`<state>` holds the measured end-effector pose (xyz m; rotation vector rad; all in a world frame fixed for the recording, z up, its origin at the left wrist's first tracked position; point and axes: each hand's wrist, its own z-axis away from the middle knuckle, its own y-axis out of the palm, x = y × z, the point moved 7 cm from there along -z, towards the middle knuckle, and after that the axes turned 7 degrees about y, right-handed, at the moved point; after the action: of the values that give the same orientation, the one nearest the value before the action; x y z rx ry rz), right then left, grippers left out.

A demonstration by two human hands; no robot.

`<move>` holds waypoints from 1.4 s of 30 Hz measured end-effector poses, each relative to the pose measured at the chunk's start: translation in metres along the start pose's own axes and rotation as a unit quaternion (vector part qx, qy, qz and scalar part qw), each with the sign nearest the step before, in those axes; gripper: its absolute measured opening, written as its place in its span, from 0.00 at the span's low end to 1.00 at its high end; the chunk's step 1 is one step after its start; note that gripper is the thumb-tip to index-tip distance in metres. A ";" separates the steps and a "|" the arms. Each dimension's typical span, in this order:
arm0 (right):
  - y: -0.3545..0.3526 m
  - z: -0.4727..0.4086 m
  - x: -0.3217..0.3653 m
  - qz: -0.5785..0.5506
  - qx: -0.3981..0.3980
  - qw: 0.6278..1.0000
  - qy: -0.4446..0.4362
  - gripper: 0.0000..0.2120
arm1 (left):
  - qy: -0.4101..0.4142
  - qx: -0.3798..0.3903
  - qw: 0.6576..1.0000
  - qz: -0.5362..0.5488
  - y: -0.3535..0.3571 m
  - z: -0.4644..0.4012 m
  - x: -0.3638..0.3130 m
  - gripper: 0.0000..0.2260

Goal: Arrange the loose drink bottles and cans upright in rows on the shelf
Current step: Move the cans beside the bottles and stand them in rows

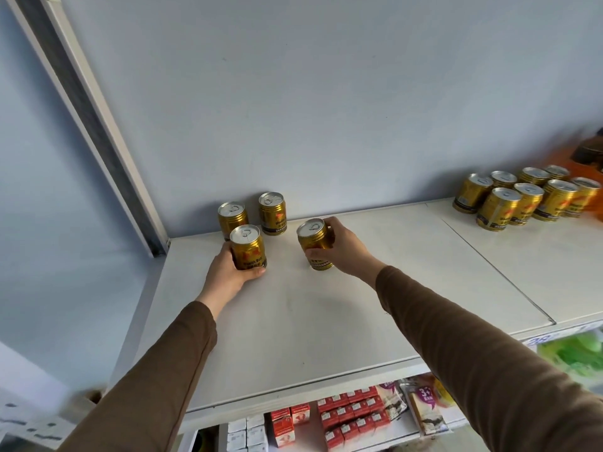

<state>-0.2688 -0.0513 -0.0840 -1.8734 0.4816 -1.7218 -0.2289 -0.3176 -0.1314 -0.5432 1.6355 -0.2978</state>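
- White flat shelf [326,308] against pale blue wall [293,93]; grey-white upright post [91,125] at the left end.
- Left hand [228,272], brown sleeve, fingers wrapped round an upright gold metal drink can [248,247] at front left, base on the shelf.
- Right hand [342,247], brown sleeve, fingers curled round a second gold can [315,244], tilted slightly, bottom edge at the shelf surface.
- Two more gold cans stand upright behind, near the wall: back-left can [232,220], back-right can [272,213].
- Cluster of gold cans [522,197] upright at far right, well apart.
- Red and white small boxes [352,415] on the lower shelf below.
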 end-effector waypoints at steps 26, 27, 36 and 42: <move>-0.153 0.128 -0.075 -0.211 -0.144 0.967 0.026 0.27 | 0.147 0.109 0.973 0.139 0.167 0.043 -0.153 0.24; -0.164 0.135 -0.084 -0.210 -0.151 0.966 0.027 0.27 | 0.149 0.114 0.972 0.145 0.180 0.046 -0.162 0.24; -0.270 0.167 -0.170 -0.227 -0.164 0.959 0.047 0.29 | 0.135 0.123 0.968 0.172 0.312 0.070 -0.237 0.26; -0.322 0.163 -0.209 -0.229 -0.158 0.960 0.041 0.28 | 0.117 0.126 0.970 0.173 0.373 0.076 -0.265 0.25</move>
<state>-0.1639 0.3518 -0.0586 -2.2840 0.3925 -2.1278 -0.2026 0.1438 -0.0988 -0.0261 1.8516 -0.3117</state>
